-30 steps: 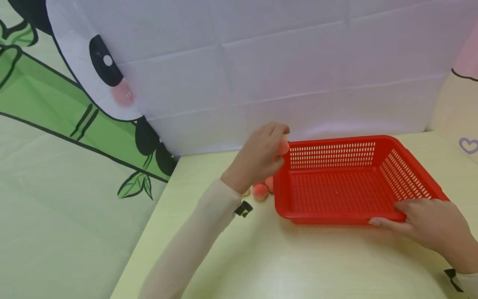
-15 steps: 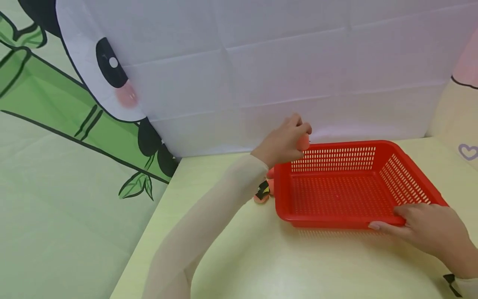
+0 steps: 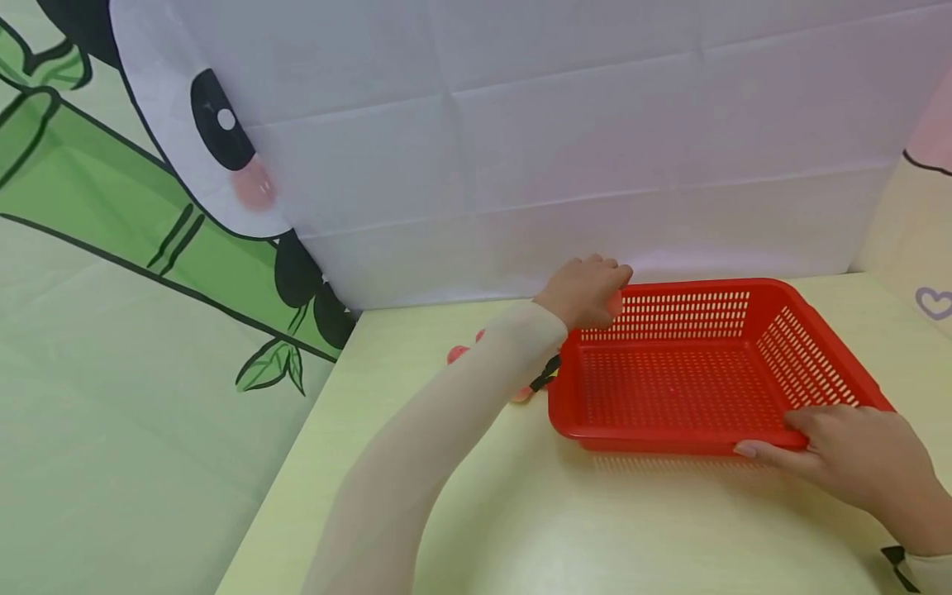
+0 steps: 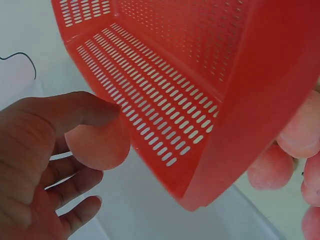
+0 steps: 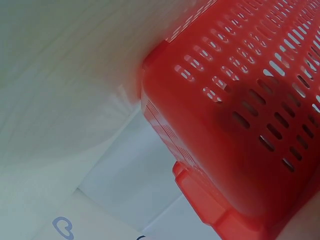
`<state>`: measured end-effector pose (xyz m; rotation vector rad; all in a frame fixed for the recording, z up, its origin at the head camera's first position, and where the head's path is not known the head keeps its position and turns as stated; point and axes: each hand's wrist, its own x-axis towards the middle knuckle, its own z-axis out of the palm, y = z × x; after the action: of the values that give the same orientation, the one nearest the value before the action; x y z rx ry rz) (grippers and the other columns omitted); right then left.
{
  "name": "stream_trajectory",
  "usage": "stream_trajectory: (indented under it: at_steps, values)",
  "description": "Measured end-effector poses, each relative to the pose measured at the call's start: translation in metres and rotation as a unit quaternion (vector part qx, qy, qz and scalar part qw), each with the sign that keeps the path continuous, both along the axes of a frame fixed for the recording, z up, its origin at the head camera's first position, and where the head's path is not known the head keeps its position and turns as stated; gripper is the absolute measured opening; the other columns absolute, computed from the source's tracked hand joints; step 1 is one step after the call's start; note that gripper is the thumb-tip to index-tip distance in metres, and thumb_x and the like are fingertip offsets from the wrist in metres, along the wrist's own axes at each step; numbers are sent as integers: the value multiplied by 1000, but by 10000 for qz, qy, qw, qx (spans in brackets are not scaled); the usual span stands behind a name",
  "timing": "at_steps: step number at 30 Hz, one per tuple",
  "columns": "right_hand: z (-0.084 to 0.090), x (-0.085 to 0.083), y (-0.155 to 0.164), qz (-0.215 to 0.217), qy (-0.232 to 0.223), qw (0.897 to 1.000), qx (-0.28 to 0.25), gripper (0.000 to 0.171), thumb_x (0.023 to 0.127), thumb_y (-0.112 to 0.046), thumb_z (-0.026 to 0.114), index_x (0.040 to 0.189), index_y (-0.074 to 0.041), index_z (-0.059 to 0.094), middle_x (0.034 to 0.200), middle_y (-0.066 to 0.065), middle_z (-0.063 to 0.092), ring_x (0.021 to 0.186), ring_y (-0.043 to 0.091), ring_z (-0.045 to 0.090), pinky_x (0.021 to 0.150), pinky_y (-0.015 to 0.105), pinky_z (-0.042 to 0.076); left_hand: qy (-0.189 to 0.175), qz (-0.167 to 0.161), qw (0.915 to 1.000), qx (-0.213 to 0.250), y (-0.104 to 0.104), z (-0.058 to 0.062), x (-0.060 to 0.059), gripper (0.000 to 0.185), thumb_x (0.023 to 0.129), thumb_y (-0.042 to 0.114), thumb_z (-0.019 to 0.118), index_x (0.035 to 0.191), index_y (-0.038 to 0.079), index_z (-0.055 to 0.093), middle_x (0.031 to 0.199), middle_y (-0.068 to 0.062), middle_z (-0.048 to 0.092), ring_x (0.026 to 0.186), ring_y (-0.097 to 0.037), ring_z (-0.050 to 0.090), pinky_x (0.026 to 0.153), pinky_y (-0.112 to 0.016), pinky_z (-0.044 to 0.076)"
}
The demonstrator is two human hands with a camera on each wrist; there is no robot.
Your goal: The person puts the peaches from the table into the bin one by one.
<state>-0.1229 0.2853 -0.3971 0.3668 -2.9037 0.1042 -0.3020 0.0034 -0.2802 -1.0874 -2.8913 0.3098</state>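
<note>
My left hand (image 3: 583, 293) grips a peach (image 4: 99, 147) at the back left corner of the red plastic basket (image 3: 669, 446). Thumb and fingers curl round the fruit, which overlaps the basket's back rim in the head view. At the basket's front right corner, my right hand (image 3: 866, 459) grips the rim, thumb outside and fingers over the edge. Slotted walls and a perforated floor show inside the basket, with no fruit in it. Only a blurred edge of the right hand (image 5: 306, 222) shows in the right wrist view.
More peaches (image 3: 457, 353) lie on the pale yellow table (image 3: 595, 521) left of the basket, partly hidden by the left sleeve. Several peaches (image 4: 271, 167) appear close beside the basket wall in the left wrist view. A printed cloth (image 3: 521, 149) hangs behind the table.
My left hand has carried the peach rightward to the basket's back left corner, then lowered it slightly. My right hand keeps its grip on the rim.
</note>
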Motion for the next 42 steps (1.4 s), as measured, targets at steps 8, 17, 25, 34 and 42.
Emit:
stream_trajectory:
  at_steps: [8, 17, 25, 34, 42]
  values:
    - [-5, 4, -2, 190, 424, 9988, -126, 60, 81, -74, 77, 63, -25, 46, 55, -13, 35, 54, 9, 37, 53, 30, 30, -550, 247, 9981, 117, 0, -6, 2, 27, 106, 17, 54, 131, 16, 66, 122, 0, 60, 95, -14, 52, 78, -25, 44]
    - [-6, 6, -5, 255, 723, 9969, -149, 65, 80, -75, 77, 61, -25, 40, 54, -13, 30, 52, 7, 31, 53, 29, 25, -853, 346, 9957, 74, 8, -4, 3, 8, 105, 13, 54, 104, 17, 61, 103, 3, 54, 83, -13, 41, 73, -28, 36]
    - [-6, 8, -6, 353, 1022, 9938, -263, 69, 78, -74, 79, 60, -26, 33, 55, -14, 24, 53, 5, 23, 54, 27, 19, -784, 479, 9957, -91, 6, -9, 3, 6, 108, 16, 53, 108, 19, 59, 105, 7, 62, 90, -12, 47, 80, -30, 37]
    - [-7, 12, -7, 366, 1098, 9929, -283, 69, 78, -75, 78, 60, -26, 32, 54, -15, 23, 52, 5, 22, 53, 27, 18, -920, 745, 9927, -230, 9, -13, 8, 4, 107, 22, 64, 109, 18, 63, 96, 5, 56, 85, -12, 47, 77, -28, 39]
    - [-8, 17, -8, 235, 911, 9953, -208, 68, 79, -76, 77, 61, -25, 36, 54, -13, 27, 52, 7, 28, 53, 28, 23, -1127, 970, 9882, -370, 16, -26, 5, 8, 106, 20, 66, 113, 17, 63, 93, 4, 52, 80, -11, 47, 68, -26, 38]
